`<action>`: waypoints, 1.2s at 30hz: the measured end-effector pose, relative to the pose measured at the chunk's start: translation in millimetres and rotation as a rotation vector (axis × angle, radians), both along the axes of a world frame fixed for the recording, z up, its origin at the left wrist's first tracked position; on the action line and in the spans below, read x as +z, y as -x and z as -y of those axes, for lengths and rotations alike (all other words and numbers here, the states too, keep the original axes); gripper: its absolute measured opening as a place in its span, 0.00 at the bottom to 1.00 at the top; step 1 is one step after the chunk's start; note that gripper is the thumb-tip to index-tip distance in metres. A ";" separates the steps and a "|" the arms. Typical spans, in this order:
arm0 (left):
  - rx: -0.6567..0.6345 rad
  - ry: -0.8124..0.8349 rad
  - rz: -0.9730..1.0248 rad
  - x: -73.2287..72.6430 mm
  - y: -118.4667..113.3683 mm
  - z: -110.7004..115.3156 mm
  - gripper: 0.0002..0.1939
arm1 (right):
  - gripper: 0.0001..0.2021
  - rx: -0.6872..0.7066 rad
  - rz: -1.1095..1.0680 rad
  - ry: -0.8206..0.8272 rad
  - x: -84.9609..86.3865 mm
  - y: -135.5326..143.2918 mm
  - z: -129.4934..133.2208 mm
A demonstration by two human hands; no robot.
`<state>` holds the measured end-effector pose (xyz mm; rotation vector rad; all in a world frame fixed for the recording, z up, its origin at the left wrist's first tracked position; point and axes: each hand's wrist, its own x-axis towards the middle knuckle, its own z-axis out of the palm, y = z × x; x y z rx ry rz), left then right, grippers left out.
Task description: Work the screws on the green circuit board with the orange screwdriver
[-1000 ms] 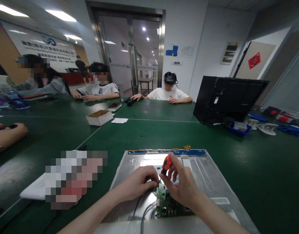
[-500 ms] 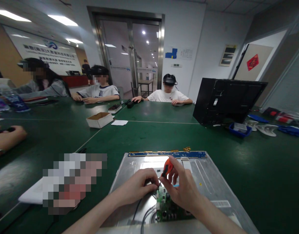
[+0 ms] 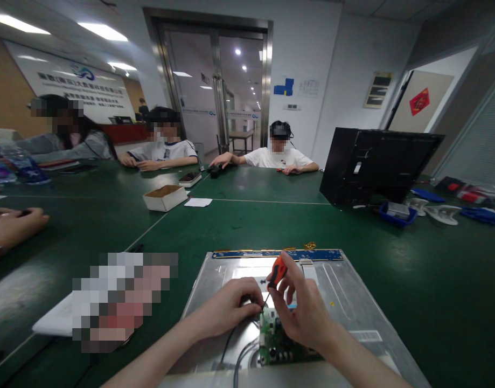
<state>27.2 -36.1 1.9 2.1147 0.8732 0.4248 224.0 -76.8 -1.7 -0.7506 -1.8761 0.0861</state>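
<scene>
My right hand (image 3: 309,312) grips an orange and black screwdriver (image 3: 277,271), its thin shaft slanting down to the upper left corner of a green circuit board (image 3: 272,339). Close to that tip, my left hand (image 3: 235,304) has thumb and fingers pinched together; whatever lies between them is hidden. The board rests on a silver metal display panel (image 3: 344,293), partly covered by my right hand. A narrow blue circuit strip (image 3: 247,255) runs along the panel's far edge. Dark cables (image 3: 239,358) curve over the panel left of the board.
A large black monitor (image 3: 376,167) stands at the right, beside a blue tray (image 3: 397,214). A white box (image 3: 165,198) and a paper slip (image 3: 198,202) lie beyond the panel. Left is a blurred-out item (image 3: 121,302). Several people sit around the green table (image 3: 239,223).
The screwdriver and right-hand fingers have shifted slightly upward, and more of the shaft shows. My left hand stays in nearly the same place.
</scene>
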 end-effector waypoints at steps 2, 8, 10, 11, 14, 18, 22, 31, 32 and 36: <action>0.001 0.005 0.008 0.5 0.0 0.2 0.05 | 0.33 -0.027 -0.009 -0.005 -0.3 0.9 -0.4; -0.005 -0.010 0.043 -2.7 0.5 -1.3 0.03 | 0.29 -0.053 -0.036 -0.039 -0.8 2.8 -1.8; -0.008 -0.018 0.037 -4.0 0.6 -2.0 0.03 | 0.29 -0.049 -0.025 -0.032 -0.2 2.3 -1.7; -0.010 -0.019 0.036 -4.4 0.6 -2.1 0.03 | 0.29 -0.045 -0.020 -0.023 0.2 2.0 -1.5; -0.016 -0.004 0.035 -3.9 0.8 -2.0 0.03 | 0.32 -0.007 -0.010 0.005 0.8 0.8 -0.7; -0.012 0.010 0.022 -1.7 0.8 -1.4 0.04 | 0.34 0.016 -0.009 0.022 -0.3 0.1 -0.9; 0.004 0.012 0.021 -0.3 0.2 -1.6 0.04 | 0.32 -0.036 -0.014 0.004 -1.8 1.2 -1.9; 0.013 0.004 0.037 -1.6 -0.3 -2.0 0.02 | 0.29 -0.099 -0.005 -0.041 -3.8 1.6 -3.0; 0.010 0.008 0.040 -1.8 -0.3 -1.8 0.03 | 0.30 -0.083 -0.003 -0.029 -3.2 1.1 -2.8; -0.008 0.021 0.040 -1.3 0.1 -1.0 0.05 | 0.33 0.002 0.003 0.010 -0.8 -0.5 -1.4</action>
